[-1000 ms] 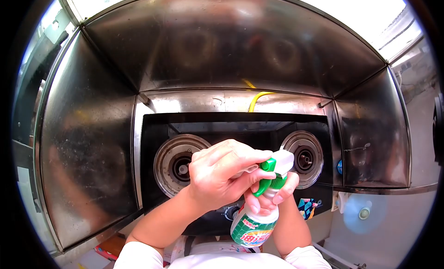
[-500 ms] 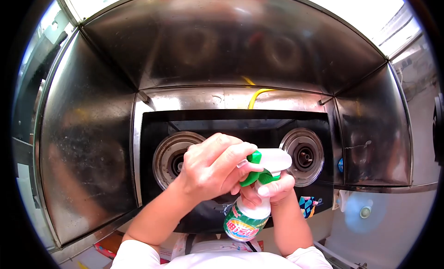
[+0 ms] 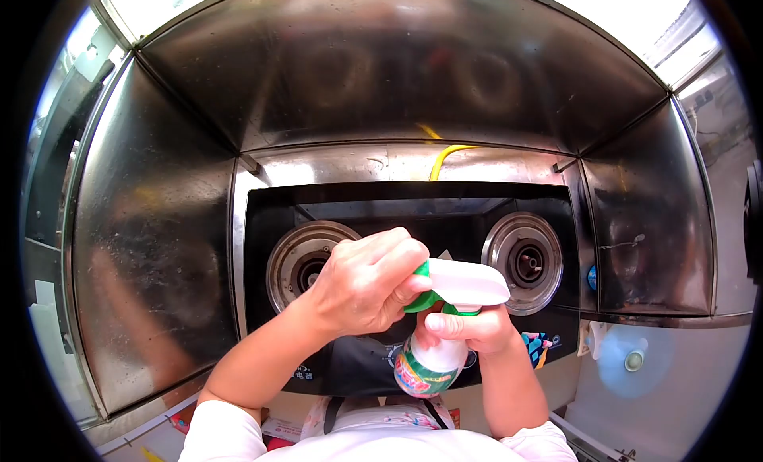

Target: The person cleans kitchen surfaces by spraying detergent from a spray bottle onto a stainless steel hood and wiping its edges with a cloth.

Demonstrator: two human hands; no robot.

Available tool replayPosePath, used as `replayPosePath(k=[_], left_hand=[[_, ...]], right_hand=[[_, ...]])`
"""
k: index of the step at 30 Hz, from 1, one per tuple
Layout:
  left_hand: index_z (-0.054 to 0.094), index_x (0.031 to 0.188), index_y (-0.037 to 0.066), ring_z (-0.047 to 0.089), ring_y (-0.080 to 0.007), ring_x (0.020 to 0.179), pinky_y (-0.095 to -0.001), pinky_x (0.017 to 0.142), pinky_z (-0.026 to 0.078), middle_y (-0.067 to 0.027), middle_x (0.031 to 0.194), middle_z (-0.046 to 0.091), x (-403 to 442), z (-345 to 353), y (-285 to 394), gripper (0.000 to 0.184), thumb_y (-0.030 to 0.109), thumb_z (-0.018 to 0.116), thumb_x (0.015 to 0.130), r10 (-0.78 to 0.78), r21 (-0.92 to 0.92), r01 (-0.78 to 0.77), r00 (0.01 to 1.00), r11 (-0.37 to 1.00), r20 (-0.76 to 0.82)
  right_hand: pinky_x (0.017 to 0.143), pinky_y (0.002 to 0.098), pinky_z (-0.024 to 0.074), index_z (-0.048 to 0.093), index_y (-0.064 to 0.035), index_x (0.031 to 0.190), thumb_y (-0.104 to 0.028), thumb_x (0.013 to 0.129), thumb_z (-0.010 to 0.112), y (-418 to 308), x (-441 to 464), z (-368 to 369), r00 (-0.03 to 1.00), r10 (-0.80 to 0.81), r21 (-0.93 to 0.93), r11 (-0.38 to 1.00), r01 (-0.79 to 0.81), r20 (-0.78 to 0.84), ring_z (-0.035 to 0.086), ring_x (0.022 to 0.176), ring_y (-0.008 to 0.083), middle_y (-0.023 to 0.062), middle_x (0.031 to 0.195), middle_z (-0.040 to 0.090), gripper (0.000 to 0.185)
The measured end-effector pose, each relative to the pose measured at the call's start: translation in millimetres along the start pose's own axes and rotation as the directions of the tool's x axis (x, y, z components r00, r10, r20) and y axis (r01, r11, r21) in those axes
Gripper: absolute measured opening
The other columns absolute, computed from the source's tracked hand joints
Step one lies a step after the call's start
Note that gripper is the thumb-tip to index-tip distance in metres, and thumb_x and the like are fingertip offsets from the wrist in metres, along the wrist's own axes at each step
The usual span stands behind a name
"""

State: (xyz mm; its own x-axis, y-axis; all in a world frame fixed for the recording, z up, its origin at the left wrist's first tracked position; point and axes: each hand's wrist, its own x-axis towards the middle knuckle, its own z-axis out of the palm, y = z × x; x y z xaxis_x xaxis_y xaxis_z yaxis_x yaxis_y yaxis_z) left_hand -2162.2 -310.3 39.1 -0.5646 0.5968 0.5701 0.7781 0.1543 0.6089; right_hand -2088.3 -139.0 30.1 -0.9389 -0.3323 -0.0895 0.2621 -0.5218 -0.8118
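Note:
A spray bottle (image 3: 430,371) with a white body, a green and pink label and a white and green trigger head is tilted over the front of the black gas stove (image 3: 350,370). My right hand (image 3: 479,328) is closed around its neck, just under the trigger head. At the green nozzle end of the head, the fingers of my left hand (image 3: 367,279) are bent and pinched together. The fingertips on the nozzle are partly hidden. Behind my left hand lies the left burner (image 3: 288,263), partly covered; the right burner (image 3: 524,263) shows beyond the spray head.
Dark metal panels (image 3: 413,80) enclose the stove at the back and both sides. A yellow hose (image 3: 447,156) comes down behind it. A blue patterned sticker (image 3: 536,347) is on the stove's right front. Beyond the right panel is a round translucent bluish object (image 3: 616,359).
My left hand has turned about the nozzle, and its fingers now cover more of the green part. The spray head has swung slightly, and the bottle's label has turned.

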Motion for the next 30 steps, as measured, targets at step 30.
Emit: replayPosePath(k=[30], left_hand=[[0.055, 0.106, 0.0, 0.046, -0.0033, 0.063, -0.0165, 0.057, 0.035, 0.0005, 0.074, 0.054, -20.0, -16.3, 20.4, 0.034, 0.022, 0.07, 0.086, -0.55, -0.557, 0.317, 0.771, 0.768, -0.319]], right_hand=[[0.055, 0.0235, 0.0472, 0.049, 0.0089, 0.113, -0.01, 0.08, 0.071, -36.8, 20.8, 10.0, 0.768, -0.604, -0.304, 0.787, 0.536, -0.211, 0.054, 0.058, 0.0108, 0.0225, 0.105, 0.057, 0.045]])
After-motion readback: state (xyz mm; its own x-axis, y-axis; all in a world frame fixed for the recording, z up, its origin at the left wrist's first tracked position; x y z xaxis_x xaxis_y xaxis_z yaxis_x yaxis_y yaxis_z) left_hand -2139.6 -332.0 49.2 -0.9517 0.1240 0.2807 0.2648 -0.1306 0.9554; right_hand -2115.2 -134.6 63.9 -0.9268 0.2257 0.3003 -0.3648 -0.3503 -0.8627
